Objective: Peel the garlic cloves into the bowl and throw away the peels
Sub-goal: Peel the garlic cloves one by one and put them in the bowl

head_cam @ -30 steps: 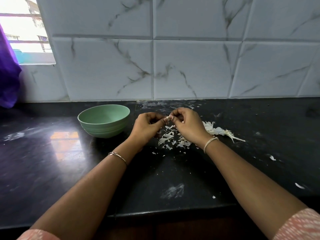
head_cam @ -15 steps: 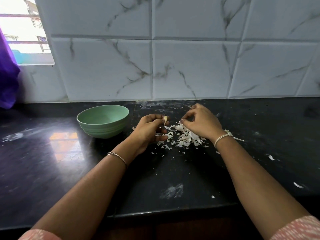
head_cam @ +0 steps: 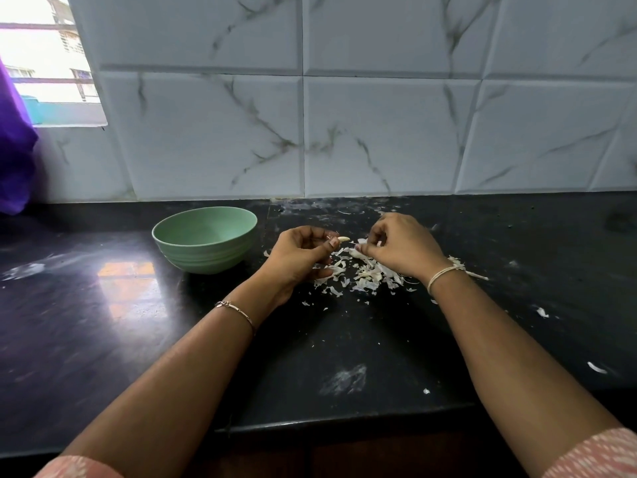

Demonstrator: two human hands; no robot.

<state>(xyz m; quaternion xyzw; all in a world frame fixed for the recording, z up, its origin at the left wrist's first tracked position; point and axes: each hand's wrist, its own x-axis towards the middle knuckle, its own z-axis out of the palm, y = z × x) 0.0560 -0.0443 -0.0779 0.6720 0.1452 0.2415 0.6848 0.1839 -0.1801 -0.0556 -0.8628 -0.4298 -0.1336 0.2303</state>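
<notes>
Pinching a pale clove between thumb and fingertips, the left hand is holding it just above the dark worktop, a little to the right of the green bowl. The right hand, which a second ago was meeting the left on that same clove, is now working apart from it. It is hanging low over the heap of peels with its fingers curled, and appears to be nipping a scrap of skin drawn off in that parting.

The split is telling for the job. The clove is looking bare at its exposed tip, so this one is probably stripped or nearly so, though the part inside the left hand's grip is hidden. If so, the left hand is well placed to carry it over the rim, which is standing near that hand. The bowl itself is showing no cloves in the part of its inside that is visible.

The second half of the task is not yet begun. The peels are lying loose on the worktop between and under the hands, with stray flecks scattered well off to the right.
</notes>
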